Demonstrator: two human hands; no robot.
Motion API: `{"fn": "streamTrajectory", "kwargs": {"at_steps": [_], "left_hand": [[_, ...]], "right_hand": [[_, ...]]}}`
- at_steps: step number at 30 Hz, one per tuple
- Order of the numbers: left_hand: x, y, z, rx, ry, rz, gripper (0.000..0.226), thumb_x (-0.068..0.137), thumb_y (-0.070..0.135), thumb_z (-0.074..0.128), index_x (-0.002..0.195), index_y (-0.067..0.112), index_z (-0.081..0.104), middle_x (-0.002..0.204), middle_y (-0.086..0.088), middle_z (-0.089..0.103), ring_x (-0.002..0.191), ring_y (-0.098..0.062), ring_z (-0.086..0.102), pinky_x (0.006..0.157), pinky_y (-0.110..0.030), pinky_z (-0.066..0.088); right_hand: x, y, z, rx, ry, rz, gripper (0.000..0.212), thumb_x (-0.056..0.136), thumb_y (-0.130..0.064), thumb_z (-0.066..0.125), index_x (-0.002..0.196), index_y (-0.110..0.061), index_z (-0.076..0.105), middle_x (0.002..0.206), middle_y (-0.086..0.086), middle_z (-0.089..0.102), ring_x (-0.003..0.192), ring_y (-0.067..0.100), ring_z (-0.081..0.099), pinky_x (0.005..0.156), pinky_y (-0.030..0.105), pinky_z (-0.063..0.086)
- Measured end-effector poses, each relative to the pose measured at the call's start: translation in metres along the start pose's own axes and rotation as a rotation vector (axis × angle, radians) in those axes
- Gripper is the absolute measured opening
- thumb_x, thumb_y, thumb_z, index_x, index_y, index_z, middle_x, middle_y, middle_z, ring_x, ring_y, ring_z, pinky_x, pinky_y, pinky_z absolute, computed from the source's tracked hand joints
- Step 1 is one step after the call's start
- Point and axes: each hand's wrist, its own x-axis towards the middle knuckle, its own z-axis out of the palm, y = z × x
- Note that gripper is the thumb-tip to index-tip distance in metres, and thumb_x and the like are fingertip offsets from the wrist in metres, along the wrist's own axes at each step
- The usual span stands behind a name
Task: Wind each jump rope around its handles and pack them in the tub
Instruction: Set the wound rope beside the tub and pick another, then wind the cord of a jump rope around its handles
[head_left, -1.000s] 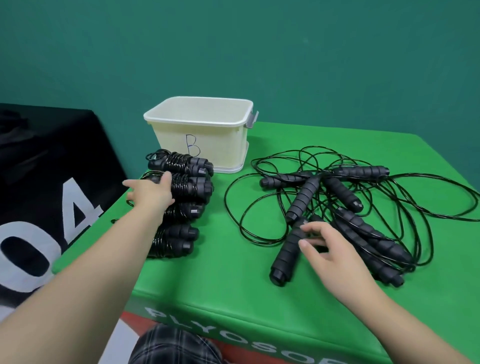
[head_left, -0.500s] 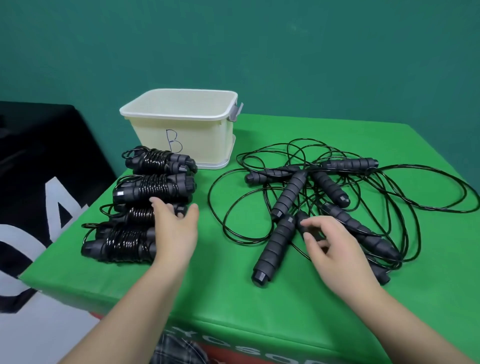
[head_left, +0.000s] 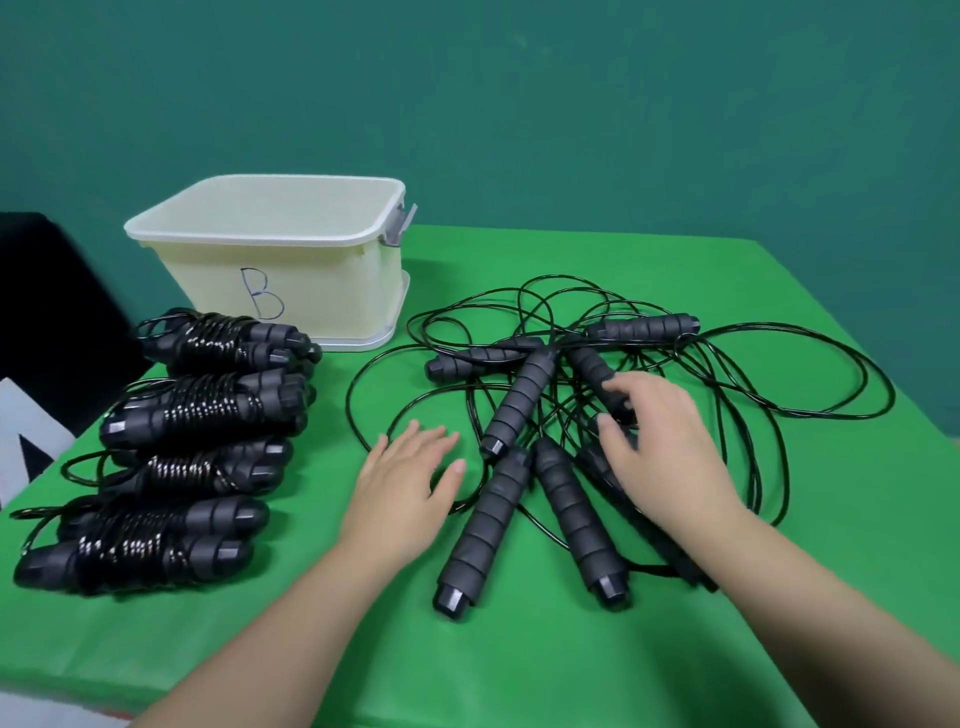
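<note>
Loose ropes (head_left: 597, 395) in a tangle right of the tub (head_left: 270, 249), cords looped over and under each other, several handles fanned toward the near edge. Four wound bundles (head_left: 197, 447) stacked in a row in front of the tub, none packed yet. Left hand (head_left: 410, 478) flat on the cloth (head_left: 519, 654) at the tangle's left edge, fingers released and spread, holding nothing. Right hand (head_left: 665, 447) over the tangle's middle, fingers loosely curved above a handle; cannot tell whether touching or grasping.

Risks: lifting one handle likely to drag the whole knot, crossed cords snagging on other handles. Wrong handle pairing probable, since cords impossible to trace. Bundles' loose end loops liable to unwind when moved.

Hidden: tub interior, handles beneath right hand, nearest bundle's left end blurred.
</note>
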Motion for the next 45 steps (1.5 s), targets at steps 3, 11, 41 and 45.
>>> {"fn": "streamTrajectory", "kwargs": {"at_steps": [3,11,41,45], "left_hand": [[0.011,-0.001,0.003,0.114,-0.041,0.048,0.044,0.099,0.047,0.028,0.142,0.042,0.031,0.154,0.019,0.022,0.144,-0.005,0.010,0.116,-0.032,0.001],[0.012,0.001,0.006,0.085,0.013,0.016,0.044,0.099,0.042,0.028,0.143,0.040,0.031,0.153,0.020,0.021,0.142,0.000,0.010,0.109,-0.022,-0.005],[0.021,0.084,-0.062,-1.148,0.071,-0.288,0.049,0.083,0.067,0.046,0.108,0.025,0.056,0.113,0.014,0.058,0.116,-0.009,0.050,0.100,-0.026,0.031],[0.030,0.118,-0.102,-1.482,0.128,-0.320,0.023,0.100,0.029,0.042,0.099,0.008,0.051,0.100,-0.005,0.064,0.095,-0.018,0.060,0.091,-0.032,0.048]], "right_hand": [[0.031,-0.002,0.006,-0.065,-0.056,0.001,0.037,0.093,-0.025,0.056,0.127,-0.011,0.054,0.126,0.005,0.057,0.123,0.025,0.045,0.103,0.037,0.035],[0.104,-0.014,0.039,-0.108,-0.267,0.218,0.062,0.095,-0.053,0.042,0.137,-0.008,0.042,0.138,0.014,0.049,0.131,0.031,0.040,0.109,0.045,0.033],[0.048,-0.049,-0.042,0.084,-0.202,-0.121,0.017,0.100,-0.028,0.045,0.093,-0.012,0.043,0.081,0.002,0.054,0.078,0.024,0.052,0.068,0.037,0.041],[0.036,-0.058,-0.047,0.072,-0.196,-0.142,0.016,0.100,-0.028,0.044,0.090,-0.016,0.041,0.084,0.003,0.056,0.080,0.025,0.052,0.071,0.038,0.043]]}}
